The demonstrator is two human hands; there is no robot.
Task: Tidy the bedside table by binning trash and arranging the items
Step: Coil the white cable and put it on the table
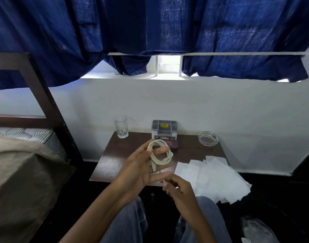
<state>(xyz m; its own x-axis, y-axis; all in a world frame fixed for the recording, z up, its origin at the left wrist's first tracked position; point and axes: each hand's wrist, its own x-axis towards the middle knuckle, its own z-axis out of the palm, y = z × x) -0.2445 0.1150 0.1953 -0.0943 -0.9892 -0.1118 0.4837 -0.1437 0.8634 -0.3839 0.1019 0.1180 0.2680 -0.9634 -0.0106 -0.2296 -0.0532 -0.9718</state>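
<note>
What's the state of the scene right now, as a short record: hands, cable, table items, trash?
left hand: holds the coiled white cable above the table
right hand: pinches the cable's loose end
table back row: drinking glass left, grey organiser middle, glass ashtray right
purple case: in front of the organiser
white paper sheets: spread at right front, overhanging the edge

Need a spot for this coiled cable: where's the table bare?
Bare: the left half of the table, from the glass to the near edge, and the strip between organizer and ashtray. Crowded: white papers cover the right front; a purple case lies before the organizer.
</note>
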